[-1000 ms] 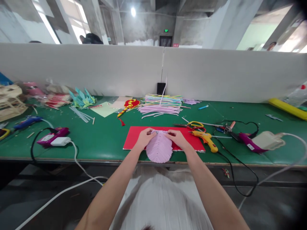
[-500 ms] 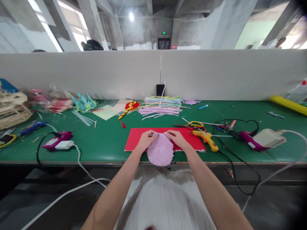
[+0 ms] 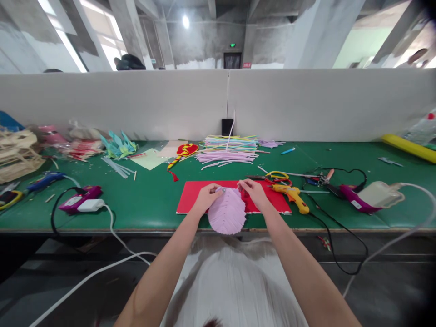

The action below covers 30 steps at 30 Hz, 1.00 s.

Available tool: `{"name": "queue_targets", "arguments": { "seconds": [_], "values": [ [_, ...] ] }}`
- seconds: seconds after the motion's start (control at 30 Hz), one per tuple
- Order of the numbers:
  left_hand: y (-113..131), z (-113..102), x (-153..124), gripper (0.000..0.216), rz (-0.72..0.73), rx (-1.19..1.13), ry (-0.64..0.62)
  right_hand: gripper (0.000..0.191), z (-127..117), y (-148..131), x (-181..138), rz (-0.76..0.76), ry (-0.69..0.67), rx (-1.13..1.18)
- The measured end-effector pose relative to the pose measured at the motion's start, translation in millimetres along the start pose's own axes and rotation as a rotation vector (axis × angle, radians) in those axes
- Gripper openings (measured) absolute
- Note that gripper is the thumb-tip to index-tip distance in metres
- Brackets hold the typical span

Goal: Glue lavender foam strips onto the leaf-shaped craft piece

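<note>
A lilac, leaf-shaped piece (image 3: 226, 213) with fine ridges slanting from a middle line lies partly over a red board (image 3: 190, 196) and reaches past its near edge. My left hand (image 3: 208, 197) is closed on its upper left edge, thumb and fingers pinching it. Just off its upper right edge is my right hand (image 3: 254, 193), with thumb and fingertips drawn together. Whether anything small sits between those fingertips I cannot make out. A yellow glue gun (image 3: 293, 196) lies over the board's right end, near scissors with yellow handles (image 3: 277, 175).
Behind the board lies a pile of pastel pipe cleaners (image 3: 226, 156), with a red and yellow fan-shaped ornament (image 3: 186, 150) to its left. Purple power adapters (image 3: 81, 200) with cables lie on both sides. A grey partition (image 3: 136, 102) closes off the table's back.
My right hand has come away from the lilac piece's top right edge and shifted slightly right. My left hand keeps its hold.
</note>
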<state>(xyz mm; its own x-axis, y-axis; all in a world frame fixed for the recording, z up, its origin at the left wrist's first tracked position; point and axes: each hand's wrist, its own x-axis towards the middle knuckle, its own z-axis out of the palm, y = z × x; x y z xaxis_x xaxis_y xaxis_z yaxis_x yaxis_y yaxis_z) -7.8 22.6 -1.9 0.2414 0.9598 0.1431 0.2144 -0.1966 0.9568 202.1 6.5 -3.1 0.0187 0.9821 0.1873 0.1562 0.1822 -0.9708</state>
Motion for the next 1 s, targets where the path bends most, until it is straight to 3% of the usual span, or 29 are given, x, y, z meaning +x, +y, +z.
{"name": "queue_targets", "arguments": {
  "seconds": [0.1,0.27,0.57,0.73,1.0],
  "values": [
    [-0.9,-0.2,1.0,0.033,-0.021,-0.019,0.030,0.048,-1.5,7.6,4.0,0.018,0.071,0.013],
    [-0.5,-0.6,1.2,0.032,-0.041,-0.051,0.091,0.050,0.0,8.2,3.0,-0.002,0.071,0.004],
    [-2.6,-5.3,1.8,0.028,-0.053,-0.093,0.270,0.042,5.1,-5.5,-4.3,-0.060,-0.047,-0.016],
    [-0.3,-3.8,0.6,0.032,-0.062,-0.162,0.215,0.032,5.0,-5.8,-5.1,-0.035,-0.166,-0.062],
    [-1.3,-2.0,1.5,0.042,-0.092,-0.263,0.177,0.030,2.0,-4.1,-6.8,-0.027,-0.179,-0.045]
  ]
}}
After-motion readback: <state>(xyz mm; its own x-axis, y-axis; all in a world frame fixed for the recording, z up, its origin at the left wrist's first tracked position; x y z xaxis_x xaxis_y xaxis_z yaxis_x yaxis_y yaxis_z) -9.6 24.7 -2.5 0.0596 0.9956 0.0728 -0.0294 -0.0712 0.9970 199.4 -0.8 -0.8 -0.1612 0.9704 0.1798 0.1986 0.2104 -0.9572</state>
